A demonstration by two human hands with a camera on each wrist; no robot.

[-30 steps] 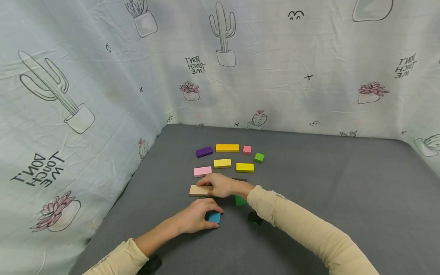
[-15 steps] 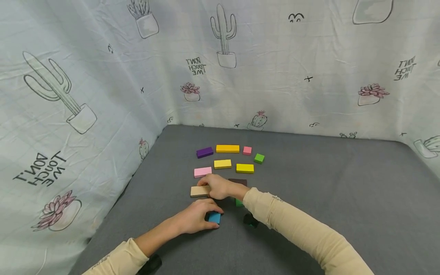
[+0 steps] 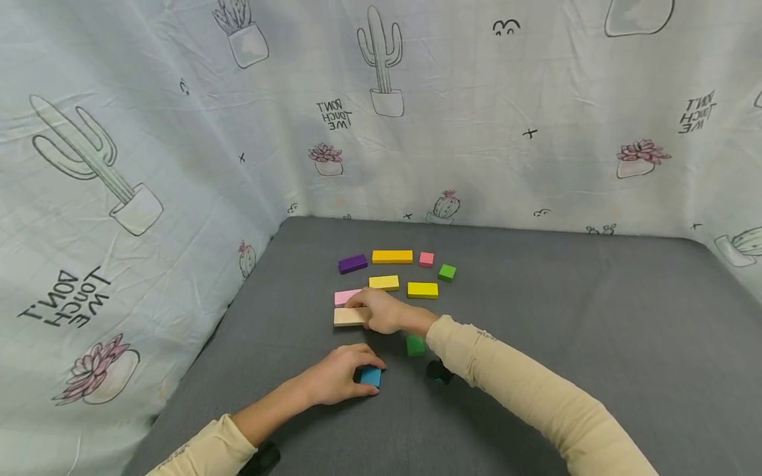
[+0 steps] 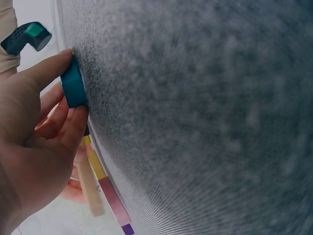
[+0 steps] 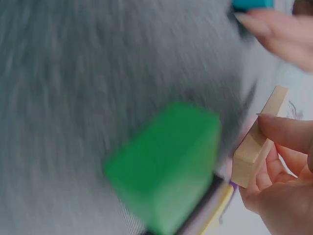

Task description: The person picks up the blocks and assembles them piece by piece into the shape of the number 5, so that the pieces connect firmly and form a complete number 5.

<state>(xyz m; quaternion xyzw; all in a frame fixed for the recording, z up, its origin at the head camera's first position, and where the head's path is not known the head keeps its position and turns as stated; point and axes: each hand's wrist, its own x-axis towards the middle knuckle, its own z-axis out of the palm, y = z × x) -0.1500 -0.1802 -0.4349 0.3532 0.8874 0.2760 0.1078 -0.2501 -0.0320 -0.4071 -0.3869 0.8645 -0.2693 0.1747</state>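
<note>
My left hand [image 3: 338, 375] pinches a small blue block [image 3: 372, 377] that rests on the grey table, thumb on the near side and fingers on the far side. In the left wrist view the same blue block [image 4: 73, 85] sits between thumb and fingertips. My right hand [image 3: 383, 311] grips one end of a plain wooden block [image 3: 350, 317], which appears raised above the table in the right wrist view. Just behind it lies a pink block [image 3: 345, 297], partly covered by that hand. A green block [image 3: 415, 346] lies near the right wrist.
Farther back lie a purple block [image 3: 353, 264], an orange-yellow one [image 3: 392, 256], a pale yellow one [image 3: 383, 283], a yellow one [image 3: 423, 290], a small coral cube [image 3: 426, 260] and a light green cube [image 3: 447, 272]. A patterned curtain [image 3: 476, 132] hangs behind the table.
My right hand has moved the wooden block away from me, up close to the pink block. The dark brown block is now hidden behind the hand in the head view. My left hand has stayed put.
</note>
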